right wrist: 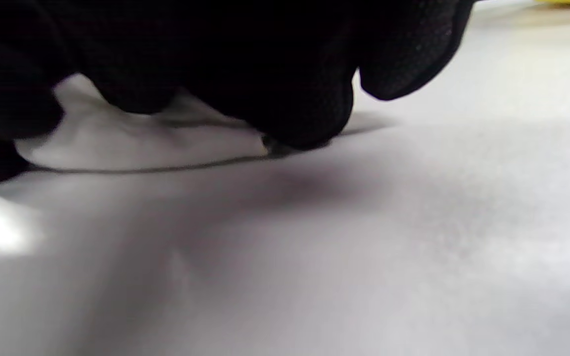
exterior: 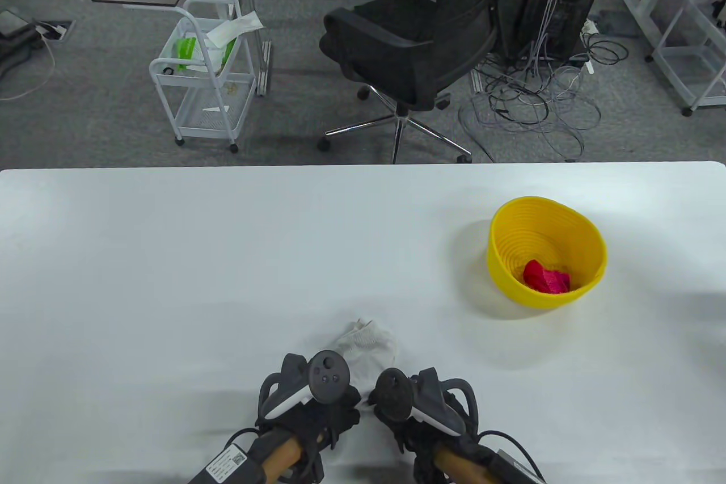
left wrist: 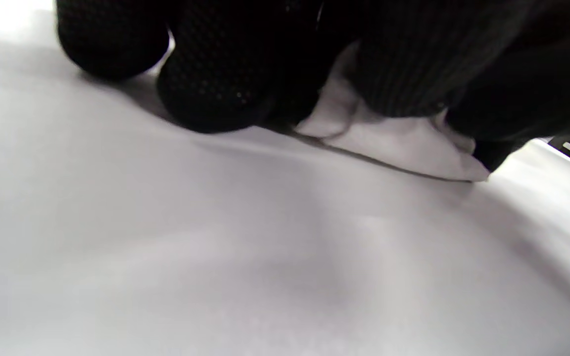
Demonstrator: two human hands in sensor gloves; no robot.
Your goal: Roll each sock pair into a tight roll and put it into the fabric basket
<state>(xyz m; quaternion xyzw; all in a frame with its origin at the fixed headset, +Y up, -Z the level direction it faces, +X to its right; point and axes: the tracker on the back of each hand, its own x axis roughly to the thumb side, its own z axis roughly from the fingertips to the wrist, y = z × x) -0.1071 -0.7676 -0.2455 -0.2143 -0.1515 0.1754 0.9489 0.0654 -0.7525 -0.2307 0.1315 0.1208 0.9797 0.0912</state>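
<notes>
A white sock pair [exterior: 368,345] lies near the table's front edge at the centre, its far end loose and crumpled. My left hand [exterior: 320,413] and right hand [exterior: 417,419] sit side by side on its near end, trackers on top hiding the fingertips. In the left wrist view curled fingers [left wrist: 215,84] press down into the white sock [left wrist: 394,143]. The right wrist view shows curled fingers [right wrist: 290,99] gripping the same white sock [right wrist: 141,141]. A yellow fabric basket [exterior: 510,285] stands to the right and farther back, with a red sock roll [exterior: 545,277] inside.
The white table [exterior: 170,280] stretches wide to the left and behind the sock. Beyond its far edge stand a black office chair [exterior: 420,36], a white wire trolley [exterior: 201,81] and tangled cables [exterior: 533,104] on the floor.
</notes>
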